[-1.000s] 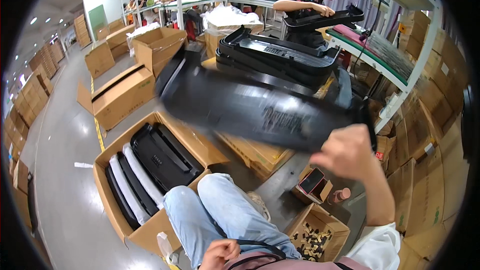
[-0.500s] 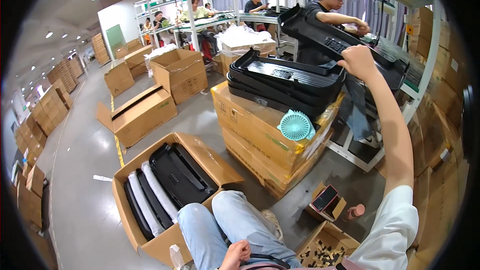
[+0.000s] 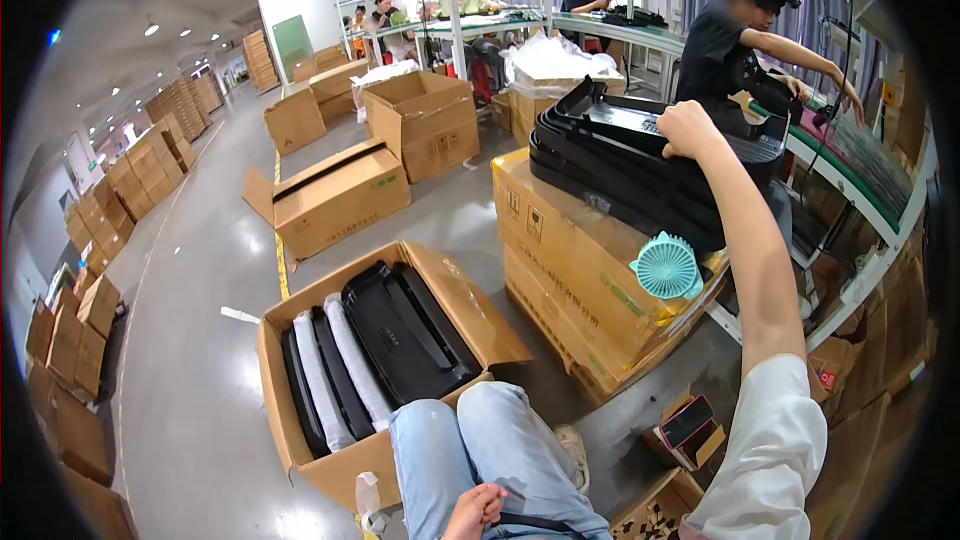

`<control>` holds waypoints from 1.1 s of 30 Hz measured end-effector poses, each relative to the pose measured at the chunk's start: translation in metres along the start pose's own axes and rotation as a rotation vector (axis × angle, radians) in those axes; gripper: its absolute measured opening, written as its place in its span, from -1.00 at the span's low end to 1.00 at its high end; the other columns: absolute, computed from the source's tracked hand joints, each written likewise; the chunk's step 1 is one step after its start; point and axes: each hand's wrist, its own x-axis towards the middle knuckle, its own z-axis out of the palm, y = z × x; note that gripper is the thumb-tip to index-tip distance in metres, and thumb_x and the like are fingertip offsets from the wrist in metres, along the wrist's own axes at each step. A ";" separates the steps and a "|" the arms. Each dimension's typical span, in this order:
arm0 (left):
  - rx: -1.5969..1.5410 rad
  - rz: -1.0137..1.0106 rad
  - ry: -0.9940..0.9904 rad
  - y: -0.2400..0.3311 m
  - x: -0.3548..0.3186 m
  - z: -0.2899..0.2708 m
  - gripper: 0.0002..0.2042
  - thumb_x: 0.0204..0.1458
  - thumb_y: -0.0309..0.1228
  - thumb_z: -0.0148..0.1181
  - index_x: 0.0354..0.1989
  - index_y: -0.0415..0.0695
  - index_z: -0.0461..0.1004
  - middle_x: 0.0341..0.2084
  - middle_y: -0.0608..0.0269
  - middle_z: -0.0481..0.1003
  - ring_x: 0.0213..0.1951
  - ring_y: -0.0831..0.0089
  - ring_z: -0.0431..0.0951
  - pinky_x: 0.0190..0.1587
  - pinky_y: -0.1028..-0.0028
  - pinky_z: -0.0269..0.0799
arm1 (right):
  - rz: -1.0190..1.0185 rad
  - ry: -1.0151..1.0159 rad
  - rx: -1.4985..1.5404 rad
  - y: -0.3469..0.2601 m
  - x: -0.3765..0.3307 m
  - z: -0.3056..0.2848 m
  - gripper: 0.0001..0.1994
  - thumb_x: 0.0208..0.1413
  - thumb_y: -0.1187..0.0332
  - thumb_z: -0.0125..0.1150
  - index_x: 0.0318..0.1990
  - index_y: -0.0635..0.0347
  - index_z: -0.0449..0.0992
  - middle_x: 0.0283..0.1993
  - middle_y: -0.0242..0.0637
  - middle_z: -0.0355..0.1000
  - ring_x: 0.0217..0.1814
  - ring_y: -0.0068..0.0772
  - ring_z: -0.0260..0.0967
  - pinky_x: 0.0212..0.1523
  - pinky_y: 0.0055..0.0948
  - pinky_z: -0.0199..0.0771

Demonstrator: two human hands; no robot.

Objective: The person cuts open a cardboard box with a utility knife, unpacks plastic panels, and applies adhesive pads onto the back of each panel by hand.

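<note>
In the head view, the right hand [image 3: 688, 130] was stretched out at arm's length and rested with its fingers curled over the top edge of a stack of black plastic housings [image 3: 625, 165], gripping the uppermost piece. The stack lay on top of sealed cardboard cartons [image 3: 575, 260] piled beside the person's knees, and a small teal fan [image 3: 666, 267] stood on the carton edge just below the stack. The left hand [image 3: 473, 510] lay loosely curled on the person's lap at the lower edge, holding nothing that could be made out. Left of the knees, an open cardboard box [image 3: 470, 305] on the floor held more black housings standing on edge with white wrapped pieces between them. Beyond the stack, another person [image 3: 730, 45] in black worked at a green-edged counter [image 3: 850, 185].
</note>
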 end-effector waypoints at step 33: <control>0.516 0.592 0.523 0.144 0.140 -0.172 -0.70 0.17 -0.25 -0.09 -0.39 -0.23 0.47 -0.68 0.32 0.35 -0.62 0.57 0.32 -0.53 0.55 0.25 | 1.004 -1.063 2.609 -0.340 -0.262 0.022 -0.67 0.22 0.08 -0.03 -0.48 0.11 0.34 -0.62 -0.48 0.20 -0.75 -0.67 -0.01 -0.77 -0.67 -0.12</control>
